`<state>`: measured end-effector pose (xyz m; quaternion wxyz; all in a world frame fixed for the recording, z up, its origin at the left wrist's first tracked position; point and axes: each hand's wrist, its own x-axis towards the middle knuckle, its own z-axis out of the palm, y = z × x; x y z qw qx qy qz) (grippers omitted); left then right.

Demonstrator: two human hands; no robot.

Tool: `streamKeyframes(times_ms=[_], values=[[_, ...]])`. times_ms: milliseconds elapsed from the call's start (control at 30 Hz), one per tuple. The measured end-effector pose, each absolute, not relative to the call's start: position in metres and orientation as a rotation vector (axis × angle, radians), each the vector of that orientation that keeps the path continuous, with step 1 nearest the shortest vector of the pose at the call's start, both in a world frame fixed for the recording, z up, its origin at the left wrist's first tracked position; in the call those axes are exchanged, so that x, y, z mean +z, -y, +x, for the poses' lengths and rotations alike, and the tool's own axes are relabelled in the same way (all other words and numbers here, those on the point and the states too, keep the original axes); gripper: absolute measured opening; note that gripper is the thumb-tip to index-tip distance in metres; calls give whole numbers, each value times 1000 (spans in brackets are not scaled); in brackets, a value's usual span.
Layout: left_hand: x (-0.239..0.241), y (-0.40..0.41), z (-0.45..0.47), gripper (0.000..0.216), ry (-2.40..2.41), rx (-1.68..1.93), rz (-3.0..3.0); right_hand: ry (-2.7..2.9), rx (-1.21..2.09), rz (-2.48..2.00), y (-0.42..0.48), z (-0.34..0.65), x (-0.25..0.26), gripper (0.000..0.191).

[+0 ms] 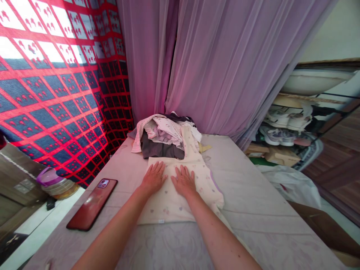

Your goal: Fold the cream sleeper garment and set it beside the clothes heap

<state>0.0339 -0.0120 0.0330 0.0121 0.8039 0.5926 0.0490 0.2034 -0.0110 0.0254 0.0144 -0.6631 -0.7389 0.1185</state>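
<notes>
At the far left a brown cabinet stood over pale floor, with a tub with a purple rim beside it. Above hung a curtain with a red grid over dark blue, its upper squares bright with light. The surface ran through the middle of the room, its pale cover faintly patterned and lightly creased. Near its left edge lay a phone, camera side up. Towards the far end sat a heap of clothes, pinkish, grey and white, near the foot of a mauve drape. On the surface, just this side of the heap and touching it, a cream garment lay spread. The left hand pressed flat on it, fingers straight, clasping nothing; the right hand lay flat too, fingers a little apart, with no hold on the cloth. To the right, beyond the drape, a rack carried a white basin and shoes, with small boxes below. A white bag and a brown carton stood beside the surface, before a wood-toned panel.
</notes>
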Motion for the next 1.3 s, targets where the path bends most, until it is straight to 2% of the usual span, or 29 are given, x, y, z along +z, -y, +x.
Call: streamKeyframes(times_ms=[167, 500, 667, 900, 1067, 1300], values=[[26, -12, 30, 60, -1882, 71, 2415, 2283, 373, -2043, 12, 204, 24, 62], [17, -11, 32, 68, -2083, 172, 2403, 2310, 236, -1916, 0, 214, 30, 57], [18, -13, 33, 72, -2097, 92, 2356, 2209, 354, -2065, -19, 226, 27, 62], [17, -15, 34, 71, -2096, 95, 2333, 2166, 344, -2144, -25, 224, 29, 62], [18, -15, 33, 70, -2086, 113, 2328, 2090, 397, -2193, 4, 215, 44, 61], [35, -7, 34, 68, -2010, 45, 2288, 2081, 362, -2111, 80, 213, 25, 60]])
